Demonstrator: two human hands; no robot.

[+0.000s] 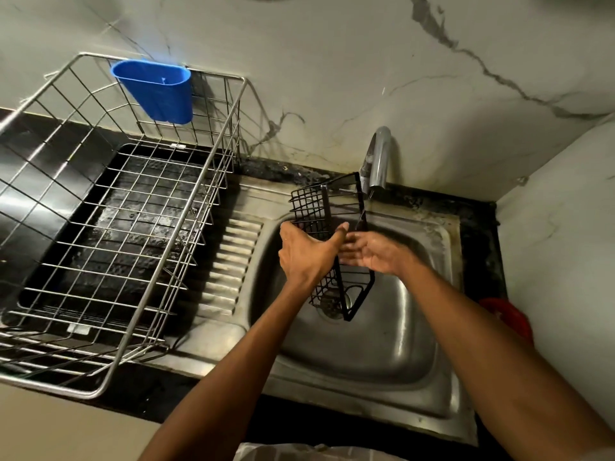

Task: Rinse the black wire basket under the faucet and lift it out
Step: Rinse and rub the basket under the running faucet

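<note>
- Black wire basket (327, 224) held tilted on edge over the steel sink (382, 354), its top end just beside the faucet (377, 161)
- Left hand (306, 252) grips its side
- Right hand (372, 249) touches it, fingers loosely spread

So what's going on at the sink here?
A person is holding a black wire basket tilted on edge over the steel sink, just below the faucet. The left hand grips its side, while the right hand touches it with relaxed fingers. Beside the sink stands a steel dish rack with a blue cup hooked on it.
</note>
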